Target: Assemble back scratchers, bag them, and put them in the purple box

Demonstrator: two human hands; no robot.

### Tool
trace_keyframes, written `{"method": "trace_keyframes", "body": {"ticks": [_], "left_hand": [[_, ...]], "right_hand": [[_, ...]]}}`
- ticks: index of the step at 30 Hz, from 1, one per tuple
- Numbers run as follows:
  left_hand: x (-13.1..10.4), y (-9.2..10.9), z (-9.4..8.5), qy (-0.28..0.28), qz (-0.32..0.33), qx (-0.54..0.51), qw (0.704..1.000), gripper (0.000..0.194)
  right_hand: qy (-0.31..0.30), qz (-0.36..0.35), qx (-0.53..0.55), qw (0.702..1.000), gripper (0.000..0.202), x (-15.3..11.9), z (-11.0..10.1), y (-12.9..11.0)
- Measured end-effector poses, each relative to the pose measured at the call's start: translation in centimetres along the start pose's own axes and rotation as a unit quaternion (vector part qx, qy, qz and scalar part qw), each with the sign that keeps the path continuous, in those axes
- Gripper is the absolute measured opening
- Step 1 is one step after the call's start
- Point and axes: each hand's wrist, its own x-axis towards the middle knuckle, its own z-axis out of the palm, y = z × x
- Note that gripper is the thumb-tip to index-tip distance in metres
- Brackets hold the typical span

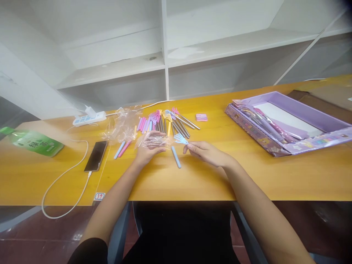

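Observation:
My left hand (148, 148) is curled round a crinkled clear plastic bag (156, 141). Between the thumb and fingers of my right hand (205, 152) is a light blue hand-shaped piece (180, 139), its spread prongs pointing up and left. A light blue stick (176, 157) lies on the table between my hands. Just beyond them is a pile of metal rods (180, 127) with pink, yellow, purple and blue hand-shaped ends, beside several coloured sticks (143, 124). A blue stick (119, 150) and a pink stick (124, 149) lie left of my left hand.
Clear plastic bags (123, 124) lie behind the left sticks. A phone (95, 156) on a white cable, a power strip (89, 118) and a green bottle (35, 142) are at left. A small pink stack (201, 117) and a purple box (299, 110) with wrapped items are at right.

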Motion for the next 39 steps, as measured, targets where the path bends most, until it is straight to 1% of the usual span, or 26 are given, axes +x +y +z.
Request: {"method": "trace_keyframes", "body": {"ticks": [4,7,10,14,17,21,23,26,28,31,36,39], "left_hand": [[-0.1,-0.5,0.2,-0.011,-0.014,-0.014,1.0,0.065],[-0.2,-0.9,0.3,-0.02,-0.021,-0.024,0.999,0.067],[-0.2,-1.1,0.4,-0.032,-0.016,-0.027,0.999,0.066],[-0.1,-1.3,0.6,-0.048,-0.014,-0.05,0.997,0.069],[-0.1,-1.3,1.0,-0.056,-0.046,-0.103,0.992,0.068],[-0.4,-1.3,1.7,-0.029,-0.103,-0.165,0.981,0.049],[-0.6,-1.5,2.1,-0.016,-0.116,-0.173,0.978,0.046],[-0.9,-1.9,2.7,-0.025,-0.138,-0.178,0.974,0.048],[-1.0,-2.1,3.0,-0.033,-0.151,-0.18,0.971,0.05],[-1.0,-2.3,3.3,-0.026,-0.157,-0.185,0.97,0.05],[-1.2,-2.0,3.6,-0.007,-0.159,-0.208,0.965,0.048],[-1.4,-1.7,3.9,-0.008,-0.157,-0.209,0.965,0.043]], "right_hand": [[-0.034,0.027,-0.039,0.998,0.066,0.2,0.4,-0.1],[-0.04,0.034,-0.051,0.997,0.067,0.1,0.5,-0.4],[-0.052,0.019,-0.051,0.997,0.063,0.1,0.6,-0.6],[-0.066,0.002,-0.063,0.996,0.05,0.2,0.8,-0.6],[-0.056,-0.012,-0.072,0.996,0.044,0.3,0.9,-0.5],[-0.052,-0.02,-0.078,0.995,0.042,0.5,1.2,-0.2],[-0.059,-0.019,-0.074,0.995,0.043,0.5,1.4,-0.1],[-0.074,-0.014,-0.048,0.996,0.046,0.7,1.8,-0.1],[-0.081,-0.023,-0.025,0.996,0.048,0.8,2.1,-0.1],[-0.078,-0.026,-0.001,0.997,0.051,1.0,2.5,0.2],[-0.073,0.019,0.036,0.997,0.054,1.4,3.1,0.6],[-0.06,0.041,0.032,0.997,0.059,1.7,3.5,0.8]]}}
